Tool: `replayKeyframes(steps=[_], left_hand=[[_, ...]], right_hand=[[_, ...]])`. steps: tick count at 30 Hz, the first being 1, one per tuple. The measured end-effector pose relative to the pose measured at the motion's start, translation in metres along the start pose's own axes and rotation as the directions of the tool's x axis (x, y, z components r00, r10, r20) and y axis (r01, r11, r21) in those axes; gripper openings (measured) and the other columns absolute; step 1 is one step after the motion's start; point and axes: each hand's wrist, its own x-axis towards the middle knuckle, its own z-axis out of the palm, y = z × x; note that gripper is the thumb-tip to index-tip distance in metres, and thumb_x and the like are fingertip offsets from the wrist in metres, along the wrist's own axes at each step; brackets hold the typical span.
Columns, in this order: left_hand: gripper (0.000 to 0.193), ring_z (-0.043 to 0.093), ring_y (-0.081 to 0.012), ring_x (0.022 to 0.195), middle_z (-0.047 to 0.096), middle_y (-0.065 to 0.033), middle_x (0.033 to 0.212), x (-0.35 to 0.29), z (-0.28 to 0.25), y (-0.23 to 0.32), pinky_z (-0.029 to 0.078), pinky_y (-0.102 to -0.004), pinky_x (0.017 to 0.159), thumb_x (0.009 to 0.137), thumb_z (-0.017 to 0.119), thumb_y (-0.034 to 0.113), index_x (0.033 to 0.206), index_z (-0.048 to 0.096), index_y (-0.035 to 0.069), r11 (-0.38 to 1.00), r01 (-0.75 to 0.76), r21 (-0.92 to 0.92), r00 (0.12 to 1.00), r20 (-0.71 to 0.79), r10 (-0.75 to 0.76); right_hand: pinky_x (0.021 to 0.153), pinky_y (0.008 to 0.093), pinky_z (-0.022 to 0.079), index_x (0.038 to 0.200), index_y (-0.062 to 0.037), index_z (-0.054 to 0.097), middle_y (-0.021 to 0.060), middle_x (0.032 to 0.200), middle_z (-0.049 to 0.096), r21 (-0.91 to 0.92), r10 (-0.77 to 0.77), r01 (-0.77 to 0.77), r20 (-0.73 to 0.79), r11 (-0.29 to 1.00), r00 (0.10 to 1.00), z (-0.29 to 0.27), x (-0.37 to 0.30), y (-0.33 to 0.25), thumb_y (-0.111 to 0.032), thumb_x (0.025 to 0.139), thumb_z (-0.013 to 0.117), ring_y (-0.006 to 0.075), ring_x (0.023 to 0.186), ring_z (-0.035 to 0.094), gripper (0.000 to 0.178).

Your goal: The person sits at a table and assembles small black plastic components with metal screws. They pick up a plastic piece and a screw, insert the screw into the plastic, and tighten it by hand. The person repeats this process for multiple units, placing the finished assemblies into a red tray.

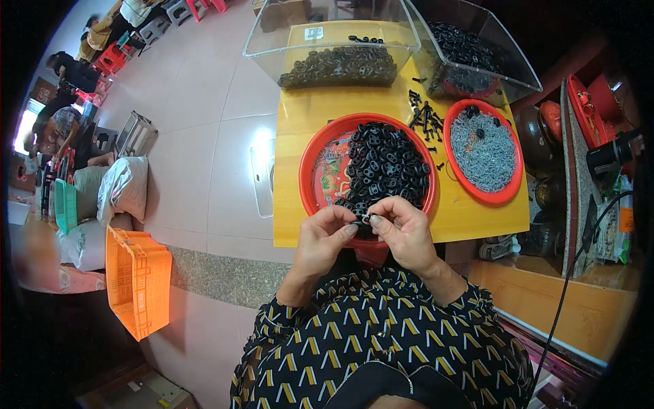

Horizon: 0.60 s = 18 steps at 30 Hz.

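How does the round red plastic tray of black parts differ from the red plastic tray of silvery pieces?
The round red plastic tray of black parts looks larger than the red plastic tray of silvery pieces. The first tray shows bare patterned base at left; the second tray's is mostly covered. Both are red and round-rimmed.

It looks like a small workshop, since the yellow worktop [286, 225] at upper centre carries clear bins [327, 48] and red trays [304, 163] filled with great numbers of small black pieces [381, 160] and silvery metal bits [485, 163]. At the left and upper left, several people [71, 71] gather among plastic stools [112, 61], while stuffed sacks [124, 187] and an orange crate [155, 293] stand by the pale tiled floor [184, 123].
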Motion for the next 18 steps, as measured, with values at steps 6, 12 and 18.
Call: replayKeyframes(steps=[6, 12, 18], left_hand=[[0.009, 0.056, -0.0091, 0.07, 0.057, -0.004, 0.079, 0.001, 0.001, -0.006, 0.048, -0.0213, 0.062, 0.081, 0.054, 0.0, 0.089, 0.052, 0.0, 0.997, -0.01, -0.071, 1.0, 0.004, 0.01], [0.012, 0.058, -0.0118, 0.069, 0.059, -0.0067, 0.081, 0.001, 0.003, -0.01, 0.05, -0.023, 0.062, 0.081, 0.055, 0.001, 0.093, 0.054, 0.0, 0.981, -0.033, -0.193, 0.998, -0.063, 0.021], [0.013, 0.059, -0.0135, 0.075, 0.06, -0.0083, 0.085, 0.002, 0.011, -0.013, 0.049, -0.0242, 0.07, 0.08, 0.055, -0.002, 0.093, 0.055, -0.001, 0.969, -0.113, -0.221, 0.991, -0.09, 0.095]], right_hand=[[0.062, 0.0192, 0.044, 0.09, -0.0006, 0.05, -0.0001, 0.079, 0.053, 0.091, 0.053, -0.053, 0.001, 0.994, 0.999, 0.002, -0.003, 0.002, -0.003, 0.084, 0.052, 0.0048, 0.07, 0.051, 0.007], [0.062, 0.0194, 0.047, 0.091, -0.0003, 0.05, 0.0018, 0.079, 0.055, 0.144, 0.094, -0.085, -0.056, 0.986, 0.994, 0.003, -0.002, 0.0, -0.004, 0.085, 0.051, 0.0057, 0.07, 0.054, 0.007], [0.062, 0.0194, 0.047, 0.09, 0.0, 0.05, 0.0021, 0.078, 0.055, 0.18, 0.078, -0.062, -0.087, 0.982, 0.993, 0.007, 0.0, -0.002, -0.003, 0.085, 0.05, 0.0059, 0.069, 0.054, 0.006]])
